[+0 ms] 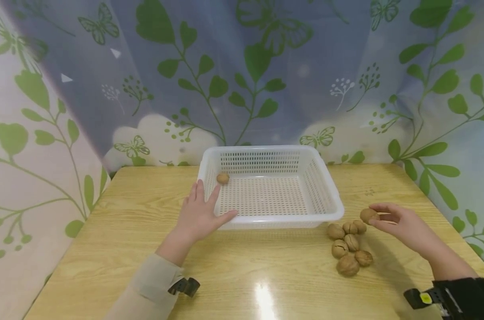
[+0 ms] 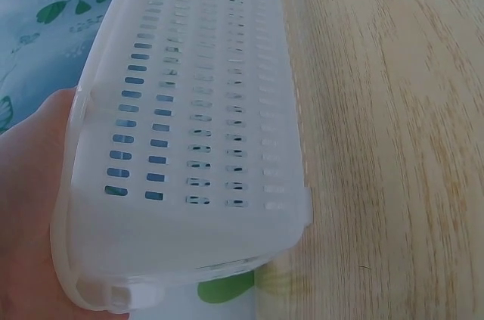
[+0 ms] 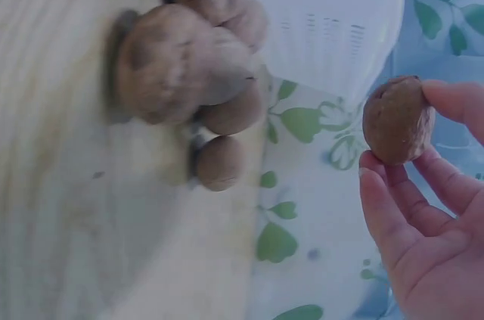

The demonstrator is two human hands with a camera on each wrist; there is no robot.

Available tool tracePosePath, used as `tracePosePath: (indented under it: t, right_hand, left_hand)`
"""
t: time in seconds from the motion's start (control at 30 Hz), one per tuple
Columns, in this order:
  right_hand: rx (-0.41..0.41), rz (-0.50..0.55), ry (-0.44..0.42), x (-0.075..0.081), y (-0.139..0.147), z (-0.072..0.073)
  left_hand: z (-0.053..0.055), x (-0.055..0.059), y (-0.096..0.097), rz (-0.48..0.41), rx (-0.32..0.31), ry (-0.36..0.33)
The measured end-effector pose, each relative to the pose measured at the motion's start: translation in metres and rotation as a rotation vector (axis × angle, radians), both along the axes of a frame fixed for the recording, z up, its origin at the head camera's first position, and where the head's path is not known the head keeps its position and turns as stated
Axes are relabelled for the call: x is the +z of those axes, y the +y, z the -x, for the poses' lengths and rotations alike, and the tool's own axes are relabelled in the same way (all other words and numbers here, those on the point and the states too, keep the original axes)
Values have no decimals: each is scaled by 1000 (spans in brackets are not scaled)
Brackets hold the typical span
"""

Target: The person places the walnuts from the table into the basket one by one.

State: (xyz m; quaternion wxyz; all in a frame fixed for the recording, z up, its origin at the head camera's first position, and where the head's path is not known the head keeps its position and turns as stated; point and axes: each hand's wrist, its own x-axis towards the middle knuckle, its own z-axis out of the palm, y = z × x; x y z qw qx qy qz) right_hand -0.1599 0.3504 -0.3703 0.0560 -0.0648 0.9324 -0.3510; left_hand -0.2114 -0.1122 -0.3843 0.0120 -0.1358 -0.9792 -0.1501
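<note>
A white perforated plastic basket stands at the back of the table, with one walnut inside near its left wall. My left hand rests on the basket's front left corner, fingers spread over the rim; the left wrist view shows the basket's slotted side beside the hand. On the right, my right hand pinches a walnut between thumb and fingertips, raised above the table. The right wrist view shows this walnut clearly. Several walnuts lie in a cluster just below and left of that hand.
The wooden table reaches back to a curtain printed with leaves and butterflies. The basket's front right corner stands close to the walnut cluster. A dark band with a small device is on the right wrist.
</note>
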Motion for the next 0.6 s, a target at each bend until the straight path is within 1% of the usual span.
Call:
tracePosePath:
  t: [0.1,0.3,0.4,0.47,0.6]
  right_hand:
    - [-10,2,26,9,-3,2]
    - [-16,1,49,24,-14,7]
    - [-7,-4,57,30,-22,12]
    - [8,10,65,34,-29,16]
    - [39,25,82,41,-44,27]
  left_hand:
    - [0,0,0,3,3,-2]
    - [0,-1,0,7,5,1]
    - [0,0,1,9,5,-1]
    - [0,0,1,7,4,-2]
    - [1,-2,0,4,5,10]
